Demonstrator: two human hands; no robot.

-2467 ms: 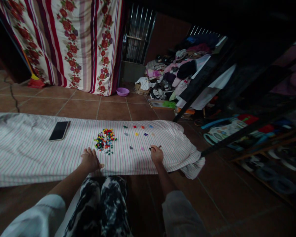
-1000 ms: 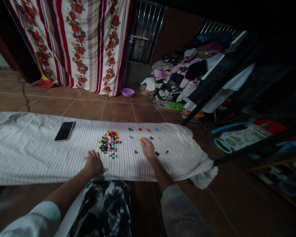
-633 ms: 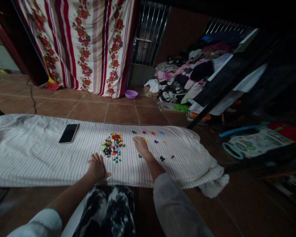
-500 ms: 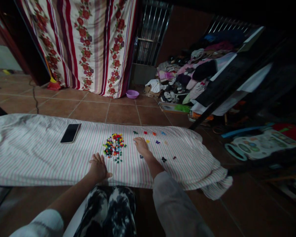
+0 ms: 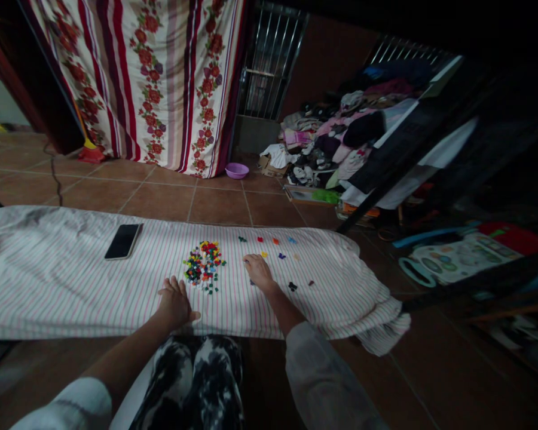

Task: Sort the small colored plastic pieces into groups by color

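Note:
A mixed heap of small coloured pieces (image 5: 204,263), too small to name, lies on the striped cloth (image 5: 72,286). My left hand (image 5: 176,303) rests on the cloth just below and left of the heap, fingers stretched out. To the right of the heap, my right hand (image 5: 257,272) is low over the cloth with its fingers bent together; what they may hold is hidden. Around it lie little one-colour groups: green (image 5: 242,239), red (image 5: 260,239), orange (image 5: 275,241), light blue (image 5: 292,240), yellow (image 5: 264,254), dark blue (image 5: 282,256) and black (image 5: 293,286).
A phone (image 5: 123,242) lies left of the heap on the cloth. Beyond, on the tiled floor, are a purple basin (image 5: 237,171), a floral curtain (image 5: 174,89) and a pile of clothes (image 5: 332,131). A dark slanting bar (image 5: 367,203) rises at the right.
My right hand has shifted slightly down and right relative to the groups, its fingers more drawn in. My left hand stays in place. The whole view has moved a little.

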